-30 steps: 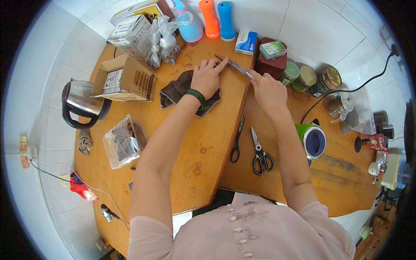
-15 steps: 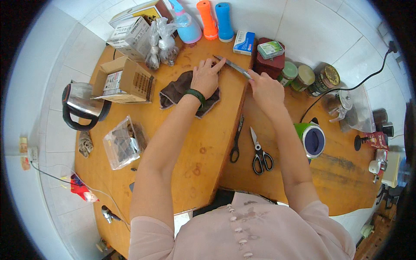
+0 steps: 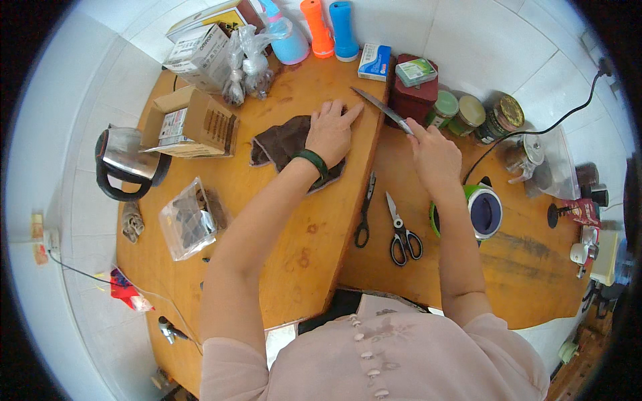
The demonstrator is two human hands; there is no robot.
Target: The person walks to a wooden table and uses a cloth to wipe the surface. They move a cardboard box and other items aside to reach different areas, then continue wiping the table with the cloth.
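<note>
My left hand (image 3: 330,134) lies flat with fingers stretched out on a dark brown cloth (image 3: 284,142), pressing it to the wooden table. The cloth is crumpled and spreads out to the left of the hand. My right hand (image 3: 435,157) grips the handle of a knife (image 3: 378,101). Its narrow grey blade points up and left, past the fingertips of my left hand and apart from the cloth. Below, between my forearms, lie black-handled scissors (image 3: 404,242) with the blades up. Beside them is a slim dark tool with a ring handle (image 3: 364,217).
Far side: a spray bottle (image 3: 289,43), an orange flashlight (image 3: 317,30), a blue flashlight (image 3: 344,33), a small box (image 3: 374,63) and a dark red box (image 3: 413,100). Left: an open carton (image 3: 207,127), a kettle (image 3: 127,157) and a clear container (image 3: 190,220). Jars and a green-rimmed appliance (image 3: 483,214) stand right.
Both hands have moved right and slightly nearer to me. The cloth has shifted along with my left hand, and the knife has moved right, its tip away from the left fingers.
</note>
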